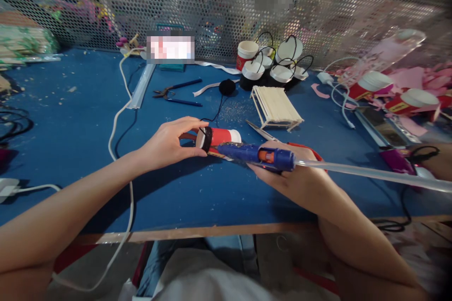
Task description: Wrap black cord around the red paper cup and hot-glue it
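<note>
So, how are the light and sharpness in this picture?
Head view: a soft shadow lies on the blue table beneath the left forearm; a bright streak shows at the upper right of the perforated panel; the blue glue gun and red cup look fairly clear, but things behind the panel are indistinct; pixel blocks mask some spots.

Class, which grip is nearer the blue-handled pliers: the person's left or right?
Left. The left grip, on the red cup, is just on the person's side of the pliers; the right grip, around the blue glue gun, is farther off to the right.
</note>
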Motion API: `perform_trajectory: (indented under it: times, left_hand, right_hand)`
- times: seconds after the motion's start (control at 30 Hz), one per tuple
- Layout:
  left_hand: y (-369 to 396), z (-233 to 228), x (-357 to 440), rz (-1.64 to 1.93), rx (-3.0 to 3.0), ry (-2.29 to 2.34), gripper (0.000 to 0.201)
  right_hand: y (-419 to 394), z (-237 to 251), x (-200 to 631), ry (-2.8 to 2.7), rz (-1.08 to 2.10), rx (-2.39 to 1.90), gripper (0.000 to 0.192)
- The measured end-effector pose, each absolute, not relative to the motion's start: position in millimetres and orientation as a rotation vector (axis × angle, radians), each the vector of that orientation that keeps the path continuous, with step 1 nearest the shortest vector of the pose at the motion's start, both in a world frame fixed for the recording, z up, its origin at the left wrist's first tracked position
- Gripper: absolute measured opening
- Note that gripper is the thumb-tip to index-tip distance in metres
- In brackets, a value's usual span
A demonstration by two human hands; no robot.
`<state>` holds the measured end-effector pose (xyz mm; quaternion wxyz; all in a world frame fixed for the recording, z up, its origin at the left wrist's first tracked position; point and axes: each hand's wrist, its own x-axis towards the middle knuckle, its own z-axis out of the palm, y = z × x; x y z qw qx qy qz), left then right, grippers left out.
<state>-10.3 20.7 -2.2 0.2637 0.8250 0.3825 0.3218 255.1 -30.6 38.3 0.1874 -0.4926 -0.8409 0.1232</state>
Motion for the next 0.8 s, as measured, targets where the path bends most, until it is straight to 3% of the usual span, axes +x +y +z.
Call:
perform_trajectory:
  times: [0.57,0.8]
  left_hand:
    - [16.6,-0.4,-12.3,0.828,2.481,0.875,0.06]
    - [19.2,-2.8,-13.3,0.853,2.4,0.917,0.061]
  right_hand:
    - [-17.5,35.9,251.9,-2.155,0.362,-1.374,0.019]
    - [-3.9,43.4,257.8,-1.878,0.724,-1.592,0.024]
